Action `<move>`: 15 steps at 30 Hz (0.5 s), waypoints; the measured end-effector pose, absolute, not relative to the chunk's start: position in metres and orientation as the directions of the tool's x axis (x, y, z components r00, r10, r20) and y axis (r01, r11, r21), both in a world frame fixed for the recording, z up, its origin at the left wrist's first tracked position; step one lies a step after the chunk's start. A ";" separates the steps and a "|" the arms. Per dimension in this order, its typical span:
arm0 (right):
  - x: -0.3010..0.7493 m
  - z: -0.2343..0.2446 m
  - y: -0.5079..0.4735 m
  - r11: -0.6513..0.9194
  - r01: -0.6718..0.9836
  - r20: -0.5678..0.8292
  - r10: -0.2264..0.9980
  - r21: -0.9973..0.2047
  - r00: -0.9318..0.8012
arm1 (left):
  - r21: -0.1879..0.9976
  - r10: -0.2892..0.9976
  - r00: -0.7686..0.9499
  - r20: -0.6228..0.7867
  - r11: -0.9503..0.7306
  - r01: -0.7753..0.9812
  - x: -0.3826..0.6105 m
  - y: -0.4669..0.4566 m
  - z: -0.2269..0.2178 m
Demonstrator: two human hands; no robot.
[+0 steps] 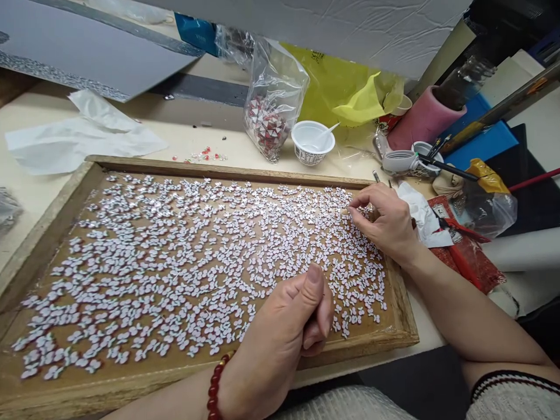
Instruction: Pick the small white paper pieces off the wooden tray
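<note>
A shallow wooden tray (271, 173) lies before me, covered with many small white cherry-shaped pieces (175, 274) edged in red and green. Above the tray's right end, my right hand (387, 219) pinches thumb and forefinger together. Something tiny and pale seems to be at the fingertips, too small to name. My left hand (280, 332) is closed over the tray's front edge, thumb on top and fingers curled in. Whatever it may hold is hidden. A bead bracelet (214, 388) circles the left wrist.
Behind the tray stand a clear bag (273, 99) of red and white pieces and a white cup (312, 143) with a spoon. Loose red beads (207, 154) and white tissue (79, 137) lie to the left. A pink cylinder (422, 119) and red packets (472, 256) crowd the right.
</note>
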State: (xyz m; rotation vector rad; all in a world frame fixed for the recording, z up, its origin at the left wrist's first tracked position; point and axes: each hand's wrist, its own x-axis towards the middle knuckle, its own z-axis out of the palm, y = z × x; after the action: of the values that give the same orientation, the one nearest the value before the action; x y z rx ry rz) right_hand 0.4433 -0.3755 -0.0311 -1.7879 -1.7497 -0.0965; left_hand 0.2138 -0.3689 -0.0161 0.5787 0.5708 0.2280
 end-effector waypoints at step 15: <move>0.443 -0.040 -0.370 0.072 0.980 0.415 0.910 -0.184 0.011 | 0.539 0.294 0.822 -0.487 0.842 0.018 0.215 -0.365 -0.015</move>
State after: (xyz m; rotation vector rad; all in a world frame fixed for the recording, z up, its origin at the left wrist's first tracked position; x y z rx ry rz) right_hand 0.4431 -0.3700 -0.0400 -1.8714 -1.9323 -0.2227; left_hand 0.2149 -0.3654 -0.0155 0.5573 0.5938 0.1551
